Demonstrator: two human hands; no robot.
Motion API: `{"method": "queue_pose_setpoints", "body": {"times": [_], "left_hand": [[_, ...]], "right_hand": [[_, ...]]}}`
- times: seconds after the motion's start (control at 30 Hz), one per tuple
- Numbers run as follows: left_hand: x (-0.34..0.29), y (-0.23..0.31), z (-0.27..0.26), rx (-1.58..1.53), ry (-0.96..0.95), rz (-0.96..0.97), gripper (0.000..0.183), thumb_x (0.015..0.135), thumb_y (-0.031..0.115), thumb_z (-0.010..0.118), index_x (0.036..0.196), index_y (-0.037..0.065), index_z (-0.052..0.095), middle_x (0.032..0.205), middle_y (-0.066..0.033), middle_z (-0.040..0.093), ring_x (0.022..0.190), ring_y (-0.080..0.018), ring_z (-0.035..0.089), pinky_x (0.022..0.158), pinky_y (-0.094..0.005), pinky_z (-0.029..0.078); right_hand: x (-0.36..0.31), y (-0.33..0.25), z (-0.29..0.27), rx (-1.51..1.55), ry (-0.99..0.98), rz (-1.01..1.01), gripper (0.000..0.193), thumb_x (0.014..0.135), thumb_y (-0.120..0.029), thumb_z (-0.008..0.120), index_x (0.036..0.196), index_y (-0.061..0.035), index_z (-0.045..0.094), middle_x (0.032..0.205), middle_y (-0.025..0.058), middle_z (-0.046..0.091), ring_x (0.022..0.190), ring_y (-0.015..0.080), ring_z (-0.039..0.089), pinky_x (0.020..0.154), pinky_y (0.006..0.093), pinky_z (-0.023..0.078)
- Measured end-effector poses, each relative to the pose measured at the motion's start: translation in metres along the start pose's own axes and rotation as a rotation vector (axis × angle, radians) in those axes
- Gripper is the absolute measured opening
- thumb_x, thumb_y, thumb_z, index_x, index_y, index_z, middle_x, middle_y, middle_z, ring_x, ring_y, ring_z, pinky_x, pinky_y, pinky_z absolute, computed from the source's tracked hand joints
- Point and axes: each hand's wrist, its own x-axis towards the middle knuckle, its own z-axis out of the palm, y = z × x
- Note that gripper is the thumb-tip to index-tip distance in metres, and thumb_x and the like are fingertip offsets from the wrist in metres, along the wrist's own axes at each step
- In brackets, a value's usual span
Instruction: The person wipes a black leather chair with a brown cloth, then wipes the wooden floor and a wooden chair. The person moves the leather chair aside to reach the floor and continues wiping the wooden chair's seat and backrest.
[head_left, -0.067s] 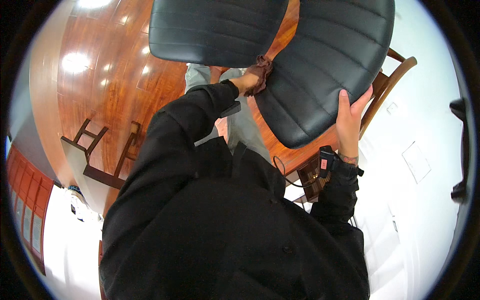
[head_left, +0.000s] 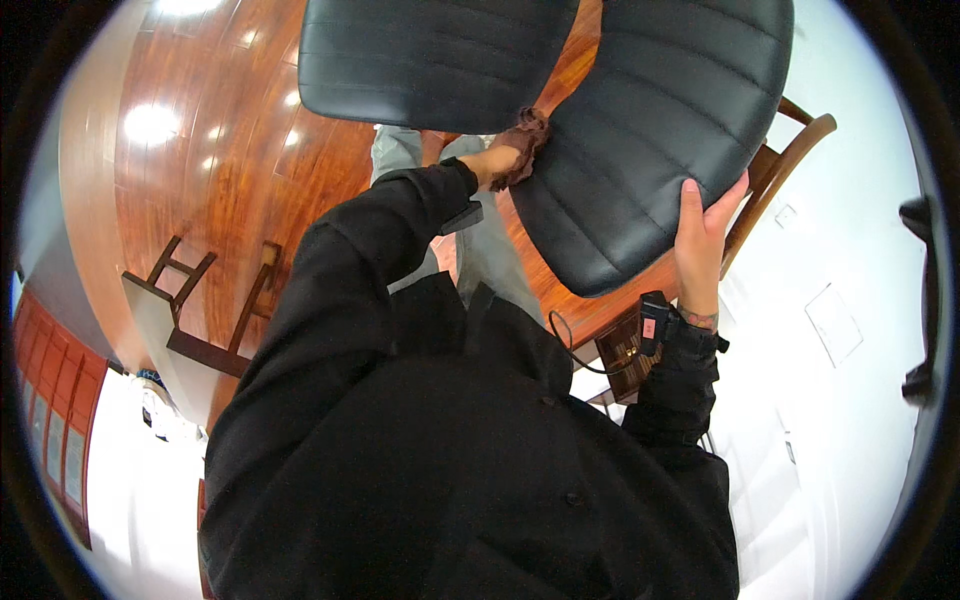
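A black padded chair back (head_left: 650, 140) with stitched ribs leans across the upper right. My right hand (head_left: 703, 238) grips its right edge, the thumb lying on the front while the other fingers go behind and are partly hidden. At the opposite edge, my left hand (head_left: 498, 163) is closed on a crumpled dark brown cloth (head_left: 530, 135). That cloth touches the pad's left side, and it covers most of my fingers. A second black ribbed pad (head_left: 430, 65), probably the chair's seat, lies to the left across a narrow gap.
Curved brown wood (head_left: 790, 175) shows behind the chair back, near a white wall (head_left: 850, 220). Glossy reddish wood floor (head_left: 230, 190) spreads on the left, with dark wooden furniture legs (head_left: 210, 345). A black cable (head_left: 570, 345) loops beside my right forearm.
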Motion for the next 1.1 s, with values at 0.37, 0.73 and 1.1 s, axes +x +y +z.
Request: {"method": "queue_pose_setpoints", "body": {"times": [0.37,0.73,1.1], "left_hand": [[-0.113,0.070,0.049,0.143,0.065,0.371,0.067,0.101,0.040,0.045,0.151,0.005,0.021,0.160,-0.0182,-0.002,0.148,-0.0330,-0.006,0.118,-0.0452,0.003],[-0.158,0.120,0.093,0.544,0.051,0.815,0.063,0.090,0.031,0.063,0.147,0.024,0.038,0.156,-0.0253,0.010,0.141,-0.0531,0.005,0.109,-0.0634,0.016],[-0.111,0.169,0.102,0.492,0.322,0.776,0.059,0.091,0.031,0.060,0.144,0.016,0.040,0.154,-0.0246,0.020,0.138,-0.0540,0.017,0.109,-0.0617,0.019]], "right_hand": [[0.002,0.003,0.003,0.096,0.027,-0.019,0.069,0.098,-0.025,0.050,0.149,0.0010,0.011,0.148,0.0228,0.027,0.135,0.0290,0.032,0.112,0.0377,0.025],[0.001,0.006,-0.002,0.435,-0.011,0.141,0.063,0.105,-0.040,0.032,0.152,-0.0071,0.009,0.154,0.0145,0.021,0.139,0.0269,0.026,0.114,0.0389,0.022],[0.003,0.000,0.000,0.580,-0.055,0.096,0.061,0.105,-0.048,0.020,0.152,-0.0108,0.011,0.155,0.0109,0.022,0.141,0.0248,0.025,0.116,0.0380,0.023]]}}
